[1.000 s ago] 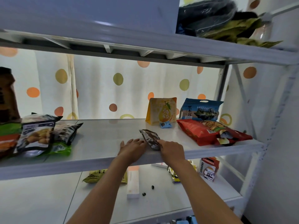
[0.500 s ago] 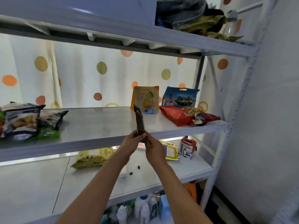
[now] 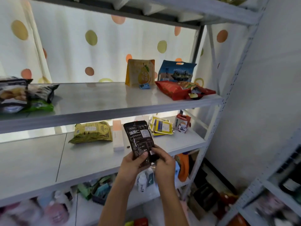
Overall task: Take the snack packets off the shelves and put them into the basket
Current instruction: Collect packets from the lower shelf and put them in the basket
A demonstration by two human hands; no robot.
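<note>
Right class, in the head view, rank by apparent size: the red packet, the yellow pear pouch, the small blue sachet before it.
1. Red packet, lying flat, though the pear pouch looks close in size.
2. Pear pouch, standing.
3. Blue sachet, clearly smallest.

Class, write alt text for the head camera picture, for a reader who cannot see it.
Both hands, left hand and right hand, hold a dark snack packet upright before white shelves that carry more packets, including a red bag. No basket shows.

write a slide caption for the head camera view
Both hands, left hand and right hand, hold a dark snack packet upright before the stocked shelves.
</note>
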